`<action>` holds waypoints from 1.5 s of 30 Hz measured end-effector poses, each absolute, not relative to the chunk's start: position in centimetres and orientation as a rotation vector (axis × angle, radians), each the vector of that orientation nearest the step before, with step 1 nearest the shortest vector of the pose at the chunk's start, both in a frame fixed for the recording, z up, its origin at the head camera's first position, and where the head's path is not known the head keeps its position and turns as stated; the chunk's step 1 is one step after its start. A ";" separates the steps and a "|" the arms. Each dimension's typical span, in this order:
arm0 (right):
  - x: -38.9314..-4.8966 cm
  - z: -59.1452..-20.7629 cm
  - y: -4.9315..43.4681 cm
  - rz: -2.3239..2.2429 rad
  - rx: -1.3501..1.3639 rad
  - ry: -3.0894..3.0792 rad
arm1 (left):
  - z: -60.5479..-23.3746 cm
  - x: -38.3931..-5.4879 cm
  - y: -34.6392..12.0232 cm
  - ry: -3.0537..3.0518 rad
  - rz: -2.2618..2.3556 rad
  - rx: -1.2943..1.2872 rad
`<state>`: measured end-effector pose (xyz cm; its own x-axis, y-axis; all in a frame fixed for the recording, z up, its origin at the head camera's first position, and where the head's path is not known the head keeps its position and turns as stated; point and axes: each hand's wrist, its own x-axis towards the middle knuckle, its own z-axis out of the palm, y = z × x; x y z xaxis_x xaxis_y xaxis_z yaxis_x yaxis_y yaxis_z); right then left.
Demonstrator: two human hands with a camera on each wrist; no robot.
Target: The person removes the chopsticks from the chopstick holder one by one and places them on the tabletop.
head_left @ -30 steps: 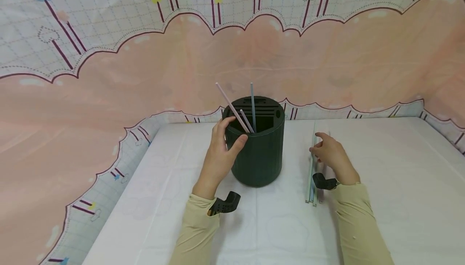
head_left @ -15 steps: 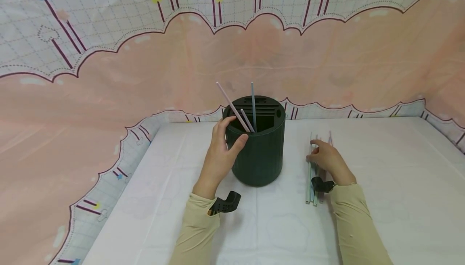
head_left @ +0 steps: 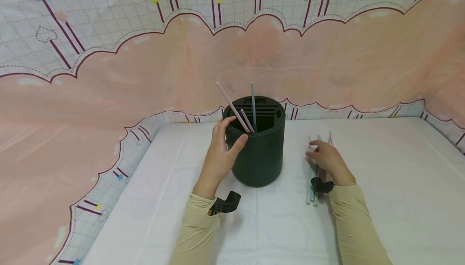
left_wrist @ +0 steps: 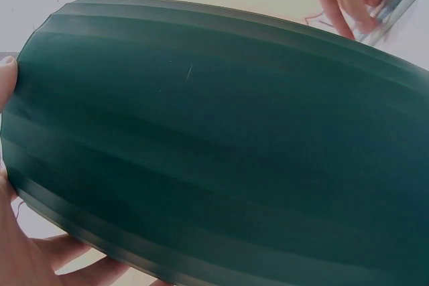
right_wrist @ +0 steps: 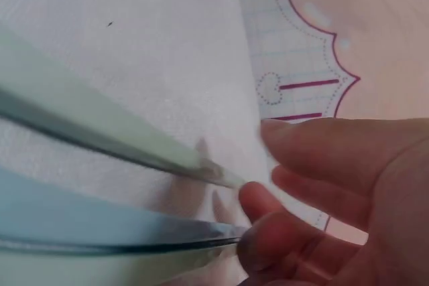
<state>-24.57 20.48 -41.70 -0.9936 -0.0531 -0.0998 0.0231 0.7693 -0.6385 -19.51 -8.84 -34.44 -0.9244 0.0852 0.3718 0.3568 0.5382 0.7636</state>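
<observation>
Right hand [head_left: 329, 159], thumb and fingers apart over the right-side sticks [head_left: 308, 186], partly hides them; contact unclear. Left hand [head_left: 219, 156] grips dark-green holder [head_left: 259, 158], some fingers hidden.

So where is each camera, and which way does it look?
Head: on the person's head, looking forward and down at the table and green holder; the left hand, right hand and sleeves show.
Left wrist: on that wrist, looking closely at the holder's side; parts of the left hand show at the left and bottom edges, the right hand at top right.
Right wrist: on that wrist, looking along the sticks towards the patterned backdrop; only the right hand shows.
Shared: head and left wrist both show the holder and both hands.
</observation>
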 end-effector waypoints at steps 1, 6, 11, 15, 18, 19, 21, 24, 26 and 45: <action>-24.6 -41.6 20.5 -1.039 -0.022 2.860 | -34.4 -19.5 -8.8 -2.490 -1.331 -0.367; -24.6 -40.8 20.3 -1.196 -0.061 2.922 | -34.4 -19.4 -8.8 -2.492 -1.325 -0.364; -24.7 -40.0 20.0 -1.406 -0.133 2.971 | -34.3 -19.4 -8.8 -2.486 -1.323 -0.371; -24.6 -39.4 19.4 -1.532 -0.136 2.971 | -34.3 -19.4 -8.9 -2.488 -1.323 -0.362; -24.4 -38.9 18.9 -1.593 -0.149 2.943 | -34.4 -19.4 -8.9 -2.496 -1.324 -0.349; -24.3 -38.7 18.7 -1.608 -0.158 2.937 | -34.4 -19.4 -8.9 -2.497 -1.325 -0.348; -24.2 -38.3 18.4 -1.621 -0.182 2.932 | -34.4 -19.4 -8.9 -2.498 -1.325 -0.346; -24.0 -37.6 17.9 -1.624 -0.238 2.933 | -34.3 -19.4 -8.9 -2.491 -1.329 -0.360; -23.9 -37.2 17.7 -1.642 -0.272 2.932 | -34.3 -19.4 -8.9 -2.485 -1.333 -0.370; -21.0 -33.6 12.2 -2.055 -1.109 3.120 | -34.3 -19.4 -8.9 -2.496 -1.319 -0.362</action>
